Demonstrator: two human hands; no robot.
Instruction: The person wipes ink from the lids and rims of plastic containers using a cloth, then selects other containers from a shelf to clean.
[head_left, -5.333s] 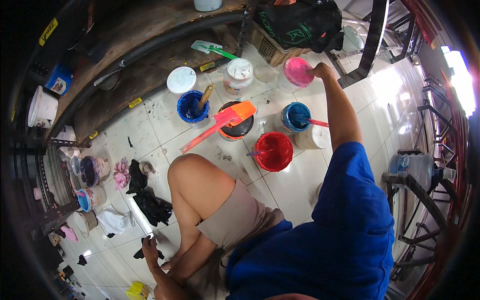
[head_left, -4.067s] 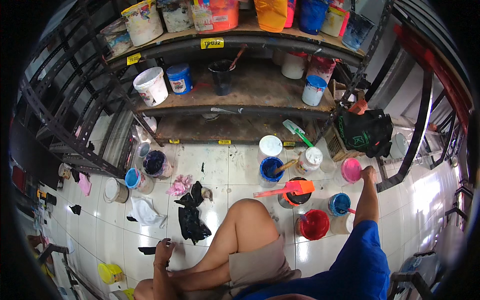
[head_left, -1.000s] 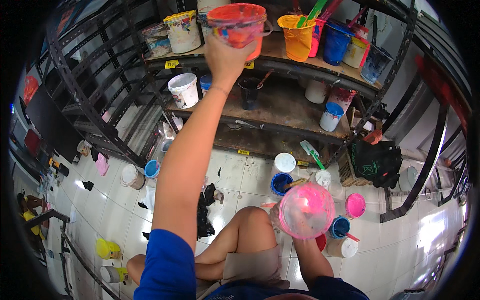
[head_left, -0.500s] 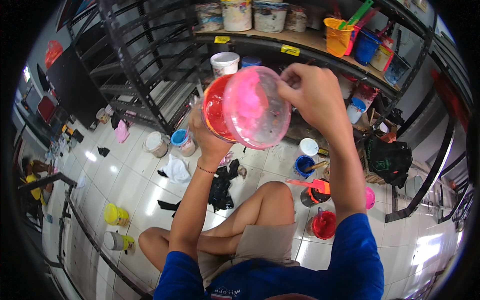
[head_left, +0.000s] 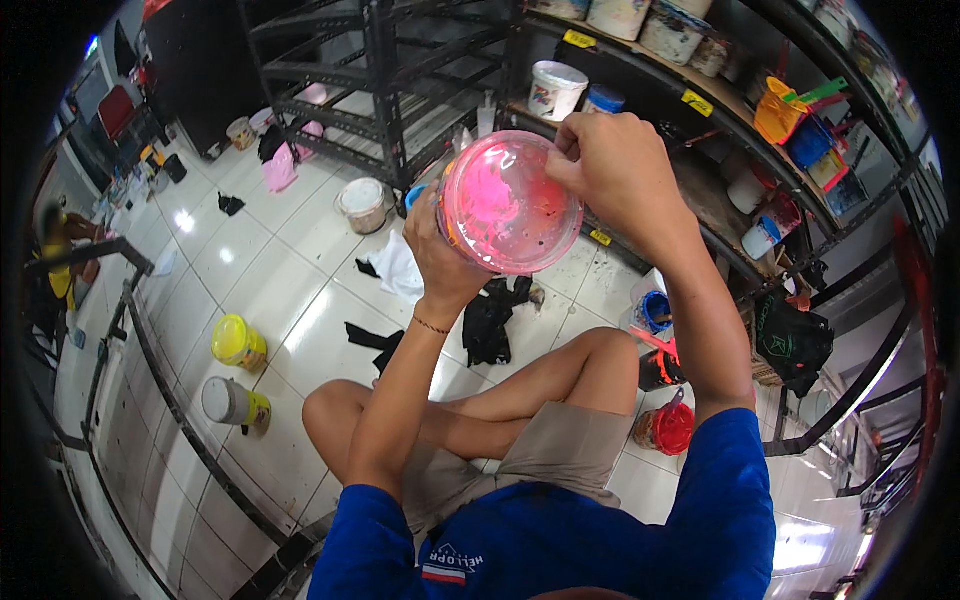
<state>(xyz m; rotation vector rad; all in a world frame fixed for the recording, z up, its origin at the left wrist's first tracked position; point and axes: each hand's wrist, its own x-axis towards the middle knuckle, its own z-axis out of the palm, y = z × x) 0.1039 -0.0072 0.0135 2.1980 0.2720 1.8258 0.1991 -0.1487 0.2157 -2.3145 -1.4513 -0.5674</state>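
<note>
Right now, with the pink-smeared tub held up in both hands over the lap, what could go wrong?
1. The tub is tilted on its side while the right hand works at its rim; pink paint may run out onto the bare legs and shorts below.
2. The left hand alone carries the body from behind; its grip could slip on the smeared plastic.
3. Open paint pots stand close by the right knee; a jerk could knock them.
</note>
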